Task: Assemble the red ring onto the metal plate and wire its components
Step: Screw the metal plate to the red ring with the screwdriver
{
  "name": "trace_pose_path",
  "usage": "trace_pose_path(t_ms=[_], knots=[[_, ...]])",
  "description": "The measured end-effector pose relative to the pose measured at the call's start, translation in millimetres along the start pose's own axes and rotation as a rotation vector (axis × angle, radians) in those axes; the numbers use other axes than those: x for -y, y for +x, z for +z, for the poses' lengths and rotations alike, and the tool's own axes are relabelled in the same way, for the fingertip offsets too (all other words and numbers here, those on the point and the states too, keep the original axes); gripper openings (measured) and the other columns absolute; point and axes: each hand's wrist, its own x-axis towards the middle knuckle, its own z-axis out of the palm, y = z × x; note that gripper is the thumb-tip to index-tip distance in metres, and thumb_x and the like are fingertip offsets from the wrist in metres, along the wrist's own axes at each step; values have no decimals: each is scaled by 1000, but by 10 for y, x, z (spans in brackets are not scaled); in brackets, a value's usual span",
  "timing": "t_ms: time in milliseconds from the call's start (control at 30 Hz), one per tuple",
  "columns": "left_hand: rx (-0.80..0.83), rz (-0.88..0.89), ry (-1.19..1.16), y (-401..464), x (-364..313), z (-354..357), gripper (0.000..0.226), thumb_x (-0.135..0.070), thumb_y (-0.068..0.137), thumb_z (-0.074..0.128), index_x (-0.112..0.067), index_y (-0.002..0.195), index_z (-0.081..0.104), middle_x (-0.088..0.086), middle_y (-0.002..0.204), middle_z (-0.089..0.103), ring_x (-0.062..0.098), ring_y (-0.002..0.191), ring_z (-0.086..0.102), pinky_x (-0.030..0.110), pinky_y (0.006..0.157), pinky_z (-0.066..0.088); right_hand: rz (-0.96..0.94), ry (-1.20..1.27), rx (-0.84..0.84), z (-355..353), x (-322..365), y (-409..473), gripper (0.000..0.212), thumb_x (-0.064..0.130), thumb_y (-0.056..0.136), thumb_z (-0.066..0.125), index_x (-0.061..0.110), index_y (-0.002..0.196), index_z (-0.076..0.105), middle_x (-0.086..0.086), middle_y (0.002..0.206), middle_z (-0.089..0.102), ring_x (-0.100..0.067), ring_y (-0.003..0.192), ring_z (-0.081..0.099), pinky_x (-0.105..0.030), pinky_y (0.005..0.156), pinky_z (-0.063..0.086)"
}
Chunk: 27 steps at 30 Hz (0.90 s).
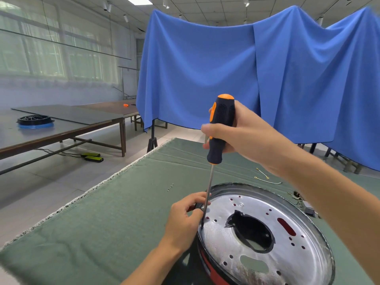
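Metal plate (265, 239) near green cloth's (102, 212) right edge, screwdriver (221, 128) upright.

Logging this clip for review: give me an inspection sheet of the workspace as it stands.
Surface: green cloth covers the table.
Job's things: metal plate sits on the red ring; screwdriver upright, tip at the plate's left edge.
Clutter: small screws on the cloth.
Hands: right hand grips the screwdriver handle; left hand pinches near the tip.
Cables: short wires behind the plate.
Surroundings: blue drape, side table.
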Motion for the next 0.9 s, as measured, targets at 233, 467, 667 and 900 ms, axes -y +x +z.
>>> trace_pose_path(t_ms=[233,467,667,900], knots=[[-21,-10,-3,2,-15,12,24,-9,68,47,-12,72,71,-13,97,72,29,85,69,48,69,58,-19,-104,-150,48,-97,26,32,27,84,71,6,93,50,-19,96,65,-38,92,64,-55,83,52],[-36,-32,-8,7,-24,7,26,-9,67,47,-21,65,70,-13,96,72,29,85,69,43,68,60,23,26,32,27,-114,23,20,22,88,67,13,97,52,-14,102,66,-31,94,68,-50,86,55],[-22,-2,13,22,-3,-14,28,-7,67,48,-23,64,71,-14,96,73,25,86,70,47,69,59,-55,-81,-93,65,-166,13,24,24,80,76,10,82,56,-18,88,66,-37,87,66,-54,81,54],[0,-25,-19,17,-13,-27,27,-7,67,48,-18,67,72,-12,98,73,29,85,69,45,71,59,15,30,-16,45,-139,-6,26,21,80,76,6,94,59,-13,88,65,-33,88,67,-42,73,60]])
